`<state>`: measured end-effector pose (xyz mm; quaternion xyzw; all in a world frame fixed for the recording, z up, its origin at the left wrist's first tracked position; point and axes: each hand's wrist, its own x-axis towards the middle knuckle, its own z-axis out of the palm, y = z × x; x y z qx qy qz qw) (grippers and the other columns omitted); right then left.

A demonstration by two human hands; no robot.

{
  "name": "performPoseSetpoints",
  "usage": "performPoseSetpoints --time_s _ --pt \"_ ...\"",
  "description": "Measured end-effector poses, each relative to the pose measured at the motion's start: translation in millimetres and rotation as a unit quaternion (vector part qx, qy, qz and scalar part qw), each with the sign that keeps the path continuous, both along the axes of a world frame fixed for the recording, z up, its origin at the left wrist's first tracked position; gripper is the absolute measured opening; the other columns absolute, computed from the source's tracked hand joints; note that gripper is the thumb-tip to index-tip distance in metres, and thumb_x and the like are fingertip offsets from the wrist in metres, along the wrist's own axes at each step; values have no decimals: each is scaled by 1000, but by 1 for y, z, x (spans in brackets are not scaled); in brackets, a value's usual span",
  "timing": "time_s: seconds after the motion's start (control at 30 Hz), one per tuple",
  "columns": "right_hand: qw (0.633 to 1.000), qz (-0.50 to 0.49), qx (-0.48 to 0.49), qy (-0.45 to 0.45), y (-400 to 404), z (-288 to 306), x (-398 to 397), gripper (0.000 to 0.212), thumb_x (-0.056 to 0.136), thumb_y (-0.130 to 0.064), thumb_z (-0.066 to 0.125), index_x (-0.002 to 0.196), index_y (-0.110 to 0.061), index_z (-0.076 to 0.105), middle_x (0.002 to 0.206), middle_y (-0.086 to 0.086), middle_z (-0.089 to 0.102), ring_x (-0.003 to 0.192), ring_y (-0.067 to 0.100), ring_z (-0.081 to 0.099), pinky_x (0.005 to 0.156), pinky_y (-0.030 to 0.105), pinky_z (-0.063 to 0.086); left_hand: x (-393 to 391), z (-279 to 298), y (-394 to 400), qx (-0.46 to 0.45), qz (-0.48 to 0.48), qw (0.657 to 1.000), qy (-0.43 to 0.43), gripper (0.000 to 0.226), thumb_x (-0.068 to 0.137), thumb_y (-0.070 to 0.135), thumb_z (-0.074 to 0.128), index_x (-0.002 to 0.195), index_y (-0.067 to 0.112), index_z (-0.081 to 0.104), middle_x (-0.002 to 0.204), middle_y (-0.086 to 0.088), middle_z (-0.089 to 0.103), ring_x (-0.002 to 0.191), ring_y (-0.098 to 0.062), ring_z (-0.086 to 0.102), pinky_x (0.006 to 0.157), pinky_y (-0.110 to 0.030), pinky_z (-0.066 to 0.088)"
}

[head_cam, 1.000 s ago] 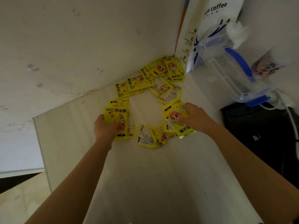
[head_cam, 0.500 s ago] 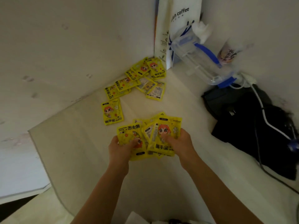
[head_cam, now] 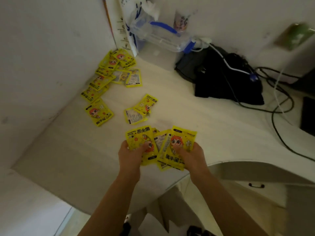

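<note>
Gathering step, I reckon: left hand [head_cam: 129,155] grips one bunch of yellow packets [head_cam: 139,136], right hand [head_cam: 193,155] grips a second bunch [head_cam: 179,143], both near the tabletop [head_cam: 213,126] front edge. Next: merge bunches, then reach fwd for the loose pair [head_cam: 141,110] mid-tabletop.

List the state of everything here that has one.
Left grip: pinches a fan of yellow packets.
Right grip: pinches another fan.
Loose packets: lying on the desk, some overlapping.
Clear container: lying tilted.
Drawer: closed.
</note>
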<state>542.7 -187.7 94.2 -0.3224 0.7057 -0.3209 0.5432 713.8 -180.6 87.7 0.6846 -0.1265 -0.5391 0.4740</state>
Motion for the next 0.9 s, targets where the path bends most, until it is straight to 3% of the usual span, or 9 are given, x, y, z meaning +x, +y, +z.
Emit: performPoseSetpoints --time_s 0.07,0.2,0.33,0.43,0.6,0.73,0.9 --pt "999 -39 3 12 17 3 -11 9 78 -24 74 85 -22 68 87 4 74 80 23 73 75 49 60 -11 2 6 -5 -37 999 -11 28 72 4 78 93 14 62 92 -12 72 82 -31 71 72 -54 58" --pt "995 -99 8 10 50 7 -36 32 75 -35 75 101 -19 65 94 3 73 82 21 72 74 49 60 -39 2 19 -12 -96 995 -31 27 72 4 78 92 14 62 93 -12 70 84 -32 70 69 -50 59" --pt "989 -145 -22 20 88 13 -67 11 80 -21 73 89 -25 68 91 3 74 82 20 72 76 44 60 -73 -1 36 -18 -152 988 -33 30 70 4 79 93 14 64 92 -13 71 84 -33 71 69 -54 58" --pt "982 -185 -20 25 122 16 -93 10 81 -18 73 89 -23 69 87 0 74 80 17 72 74 39 59 -104 -2 55 -26 -201 979 -24 29 70 2 78 93 14 64 90 -12 72 83 -32 71 71 -52 59" --pt "966 -257 -24 17 188 12 -141 11 82 -21 73 91 -22 67 81 -6 72 73 10 70 55 21 53 -159 -4 97 -37 -290 955 -52 30 71 9 80 96 15 65 91 -8 73 82 -26 72 75 -49 59" --pt "953 -303 -10 17 245 5 -181 24 80 -24 74 101 -15 67 89 1 74 79 15 71 66 32 58 -207 -9 141 -26 -345 936 -56 35 68 17 83 98 20 65 91 -3 74 82 -24 72 78 -51 58" --pt "932 -362 0 2 327 -2 -236 29 78 -23 76 103 -12 66 92 5 74 82 20 72 74 42 60 -274 -13 210 -28 -382 923 -34 37 71 9 80 105 12 64 95 -9 73 83 -25 72 74 -44 59"
